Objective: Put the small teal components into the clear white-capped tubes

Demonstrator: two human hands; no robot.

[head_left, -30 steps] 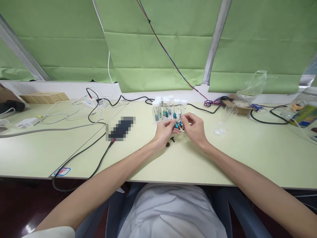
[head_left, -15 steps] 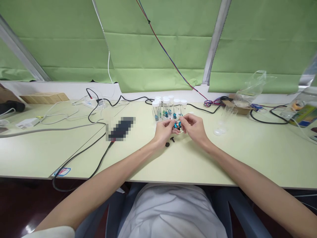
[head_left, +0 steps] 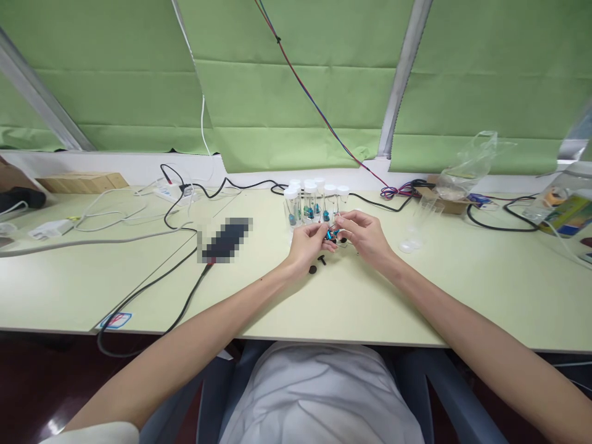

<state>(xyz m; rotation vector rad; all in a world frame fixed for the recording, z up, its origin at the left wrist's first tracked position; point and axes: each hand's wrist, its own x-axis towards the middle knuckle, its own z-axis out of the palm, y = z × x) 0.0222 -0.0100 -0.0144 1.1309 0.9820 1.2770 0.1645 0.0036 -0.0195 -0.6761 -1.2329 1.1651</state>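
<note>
My left hand [head_left: 308, 242] pinches a small shiny blue piece [head_left: 329, 235] between thumb and fingers, above the desk. Close on its right, my right hand [head_left: 363, 233] has its fingers curled together beside the same piece. What sits in those fingertips is too small to make out. Thin wire-like bits show around the piece. On the desk just below lie a round black part [head_left: 313, 269] and a black T-shaped part [head_left: 322, 260]. Right behind my hands stand several clear tubes with white caps [head_left: 309, 192], holding small blue and green things.
Clear tubes [head_left: 413, 237] lie on the right, before a cardboard box [head_left: 446, 203] with a plastic bag [head_left: 472, 166]. A blurred dark device [head_left: 226, 240] lies left on a black cable [head_left: 185, 308]. White cables [head_left: 111, 213] and a wooden block [head_left: 83, 183] are further left.
My right hand has shifted slightly at the fingertips, its fingers lifting and opening a little from the blue piece. My left hand stays in place.
</note>
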